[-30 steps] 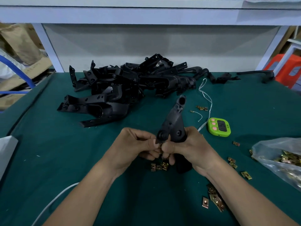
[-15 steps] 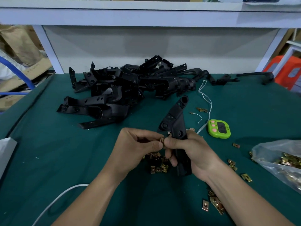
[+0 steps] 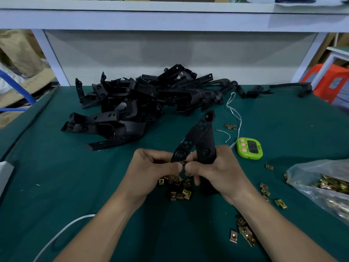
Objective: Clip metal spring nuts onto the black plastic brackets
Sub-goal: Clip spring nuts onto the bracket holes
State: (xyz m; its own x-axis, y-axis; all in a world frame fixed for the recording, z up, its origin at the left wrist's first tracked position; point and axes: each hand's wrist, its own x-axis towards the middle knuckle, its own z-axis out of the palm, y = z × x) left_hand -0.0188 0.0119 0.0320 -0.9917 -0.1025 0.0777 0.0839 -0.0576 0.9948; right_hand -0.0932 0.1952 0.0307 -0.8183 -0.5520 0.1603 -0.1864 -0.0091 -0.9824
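Right hand (image 3: 217,171) is wrapped round the stem of a black bracket (image 3: 200,137), holding it upright just above the surface (image 3: 94,186), with its thumb pressed toward the rounded lower lobe. Left hand (image 3: 151,167), fingers curled, pinches what looks like a brass spring nut (image 3: 182,163) at that lobe's edge. The thumbs hide most of it, so whether it has started onto the plastic is unclear. Loose nuts (image 3: 179,188) lie directly beneath the bracket, the bracket pile (image 3: 136,103) behind it, and a green timer (image 3: 249,148) and bag of nuts (image 3: 324,182) to its right. Pushed on skewed, the nut may spring from the thumbs or sit off its hole.
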